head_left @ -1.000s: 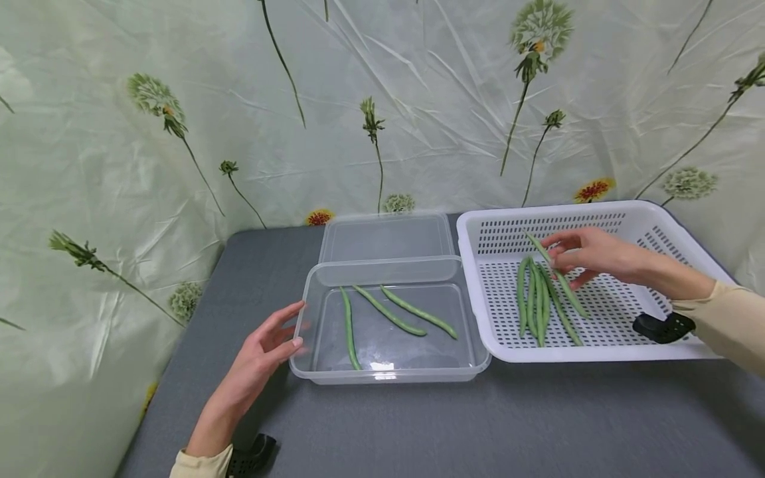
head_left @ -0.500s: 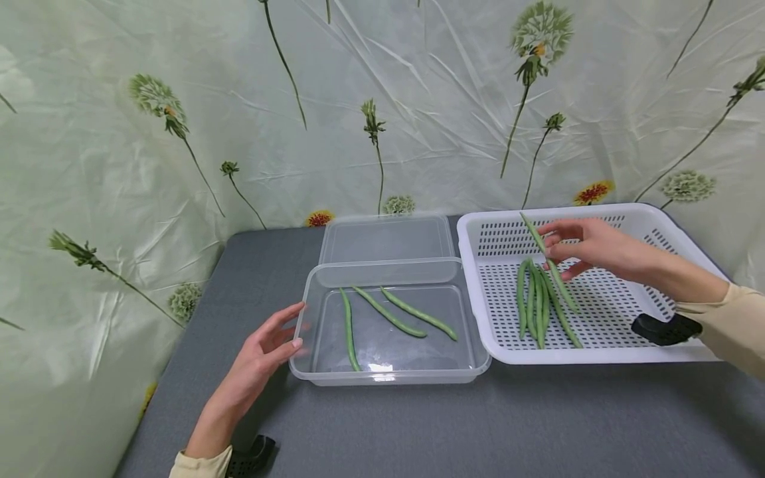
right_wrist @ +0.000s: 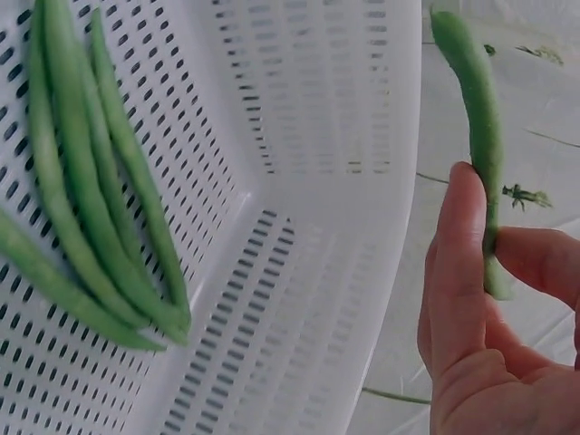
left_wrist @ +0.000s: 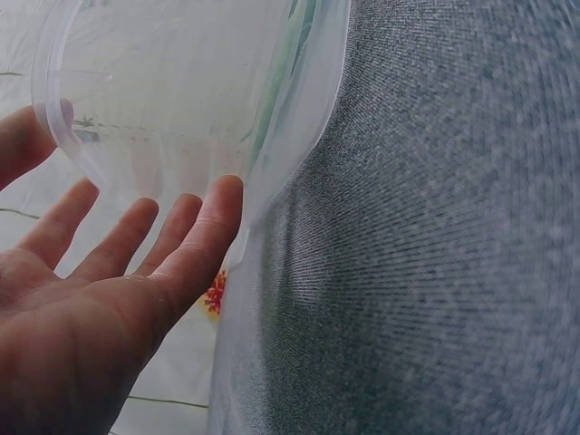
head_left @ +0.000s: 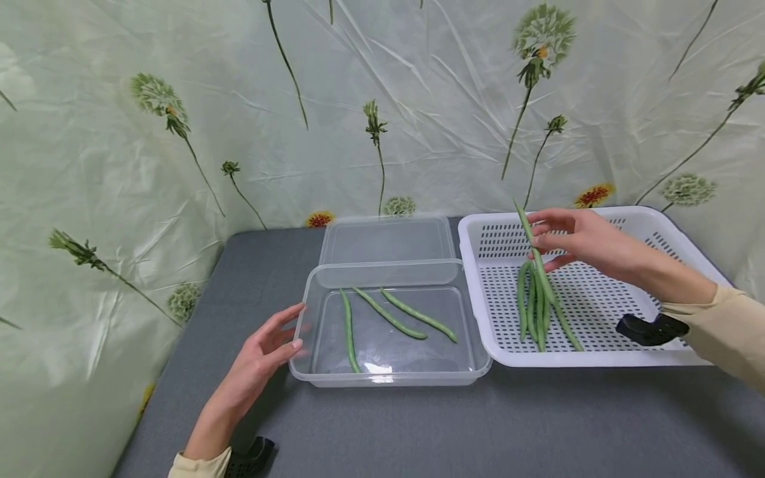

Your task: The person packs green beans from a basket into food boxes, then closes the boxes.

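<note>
My right hand (head_left: pixel 592 245) pinches one green bean (right_wrist: pixel 480 109) between thumb and fingers. The held bean slants above the white perforated basket (head_left: pixel 597 359), higher than the basket's rim in the right wrist view. Beneath it, several green beans (right_wrist: pixel 68 163) lie bunched on the basket floor. My left hand (head_left: pixel 254 362) is at the left side of a clear plastic container (head_left: pixel 418 378). Its fingers are spread and nearly straight, fingertips right at the container's wall and rim (left_wrist: pixel 54 82). Inside the container rest three green beans, one of them a long bean (head_left: pixel 388 312) in the middle.
Behind the container lies a clear lid (head_left: pixel 388 239), flat on the grey tablecloth (head_left: pixel 448 431). Container and basket stand side by side, their rims close together. A flower-printed sheet (head_left: pixel 299 166) hangs behind the table. Each wrist wears a black camera strap (head_left: pixel 651 330).
My right hand has lifted the pinched bean up and leftward, away from the basket floor. The left hand keeps its place at the container, and the beans inside it have not moved.
</note>
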`<action>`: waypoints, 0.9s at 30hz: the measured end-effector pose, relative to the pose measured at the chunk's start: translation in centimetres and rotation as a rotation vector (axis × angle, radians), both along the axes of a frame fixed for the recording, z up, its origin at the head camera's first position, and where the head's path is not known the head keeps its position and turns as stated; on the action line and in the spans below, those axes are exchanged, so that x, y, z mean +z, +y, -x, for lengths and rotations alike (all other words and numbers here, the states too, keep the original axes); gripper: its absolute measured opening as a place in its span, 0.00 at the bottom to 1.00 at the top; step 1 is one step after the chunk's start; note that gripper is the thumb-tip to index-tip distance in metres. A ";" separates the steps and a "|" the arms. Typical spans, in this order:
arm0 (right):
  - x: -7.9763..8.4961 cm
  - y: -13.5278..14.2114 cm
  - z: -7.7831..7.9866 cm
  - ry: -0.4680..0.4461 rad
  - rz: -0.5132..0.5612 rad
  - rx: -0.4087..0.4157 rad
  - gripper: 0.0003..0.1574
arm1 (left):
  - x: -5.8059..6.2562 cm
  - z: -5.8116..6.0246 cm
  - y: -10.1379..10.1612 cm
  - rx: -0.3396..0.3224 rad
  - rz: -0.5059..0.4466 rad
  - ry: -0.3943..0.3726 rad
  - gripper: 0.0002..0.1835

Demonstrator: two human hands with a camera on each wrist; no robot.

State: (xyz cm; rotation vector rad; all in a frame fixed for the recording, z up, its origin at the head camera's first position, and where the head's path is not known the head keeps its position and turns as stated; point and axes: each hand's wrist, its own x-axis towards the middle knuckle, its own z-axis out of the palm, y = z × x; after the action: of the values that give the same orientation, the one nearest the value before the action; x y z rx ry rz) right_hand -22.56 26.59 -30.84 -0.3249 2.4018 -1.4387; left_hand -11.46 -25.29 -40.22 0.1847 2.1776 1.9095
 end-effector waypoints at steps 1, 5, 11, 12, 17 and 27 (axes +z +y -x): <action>0.0 -0.2 0.0 0.002 0.006 -0.009 0.38 | 0.0 0.0 0.0 0.000 -0.001 -0.001 0.30; 0.1 -0.8 0.1 -0.003 0.050 -0.028 0.38 | 0.0 0.0 0.0 -0.008 -0.006 0.005 0.30; 0.3 -1.9 -0.2 -0.039 0.150 -0.034 0.37 | -0.1 0.0 -0.1 -0.014 -0.007 0.016 0.31; 0.3 -2.1 -0.2 -0.048 0.170 -0.035 0.36 | -0.2 0.0 -0.1 -0.013 -0.009 0.014 0.31; 0.5 -3.2 -0.4 -0.080 0.241 -0.034 0.34 | -0.2 0.0 -0.1 -0.014 -0.018 0.015 0.31; 0.7 -5.1 -0.6 -0.125 0.293 0.048 0.36 | -0.1 0.0 0.0 -0.019 -0.019 0.024 0.32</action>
State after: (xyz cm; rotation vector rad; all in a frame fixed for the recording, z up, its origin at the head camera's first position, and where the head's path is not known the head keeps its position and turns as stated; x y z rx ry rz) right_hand -21.94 21.45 -30.12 -0.3469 2.0724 -1.7356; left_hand -11.44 -25.34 -40.31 0.2322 2.1654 1.9284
